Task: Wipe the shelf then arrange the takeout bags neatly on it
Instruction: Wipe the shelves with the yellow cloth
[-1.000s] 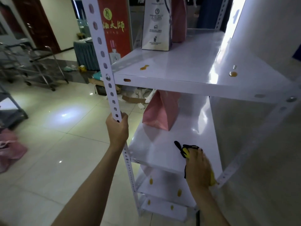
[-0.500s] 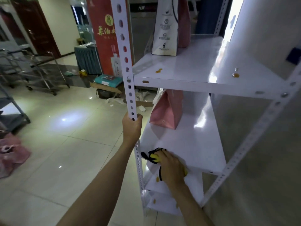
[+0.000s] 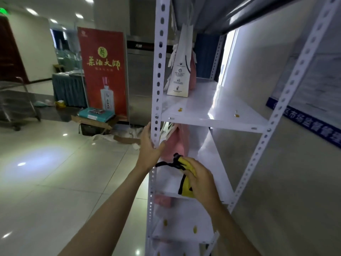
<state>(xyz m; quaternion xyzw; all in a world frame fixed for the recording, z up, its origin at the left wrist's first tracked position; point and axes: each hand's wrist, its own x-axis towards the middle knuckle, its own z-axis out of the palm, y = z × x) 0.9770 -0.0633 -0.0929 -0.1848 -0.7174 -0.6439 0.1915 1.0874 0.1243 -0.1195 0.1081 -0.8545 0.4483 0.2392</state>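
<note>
White metal shelf (image 3: 212, 109), glossy, small yellow spots on boards. Glossy tiled floor (image 3: 55, 182). Left hand (image 3: 150, 145) grip wrapped round perforated front post (image 3: 159, 71). Right hand (image 3: 200, 177) grip closed round yellow-black cloth (image 3: 185, 179) above middle board. White takeout bag (image 3: 180, 71) upright on upper board, print unreadable; pink bag (image 3: 178, 143) on middle board. Red banner (image 3: 104, 71), Chinese lettering.

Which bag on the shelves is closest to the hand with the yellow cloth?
The pink bag on the middle shelf, just above the right hand. The white bag stands one shelf higher.
</note>
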